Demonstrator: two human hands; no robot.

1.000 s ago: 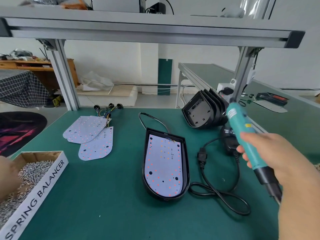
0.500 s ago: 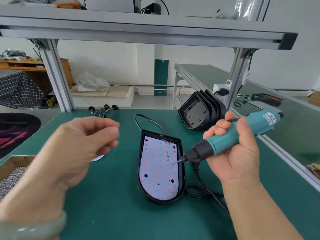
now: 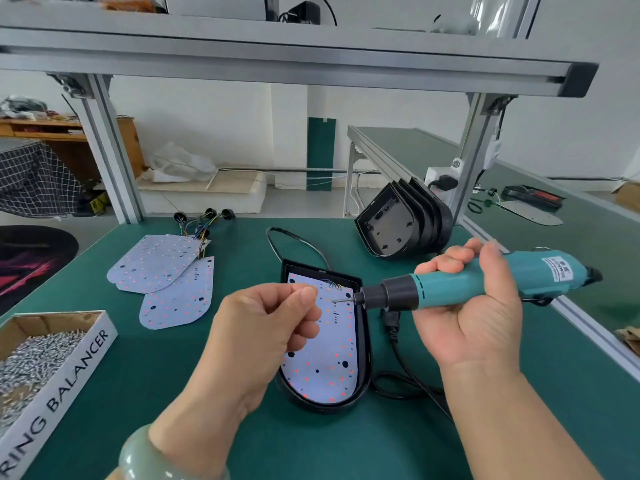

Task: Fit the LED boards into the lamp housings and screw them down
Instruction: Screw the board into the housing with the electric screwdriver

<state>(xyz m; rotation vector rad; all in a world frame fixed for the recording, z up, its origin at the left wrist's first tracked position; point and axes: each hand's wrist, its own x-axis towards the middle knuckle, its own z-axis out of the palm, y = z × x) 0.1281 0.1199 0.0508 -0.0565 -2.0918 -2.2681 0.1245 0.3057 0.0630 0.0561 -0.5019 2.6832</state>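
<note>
In the head view, the right hand is gripping a teal electric screwdriver at centre right, fingers curled round its body and the bit pointing left. The left hand is hovering at centre, thumb and forefinger pressed tip to tip just left of the bit. Anything pinched there is too small to make out. Below both hands a black lamp housing is lying flat on the green table, with an LED board sitting inside it. Spare LED boards are lying at centre left, a stack of housings is leaning at upper right, and a box of screws is sitting at lower left.
</note>
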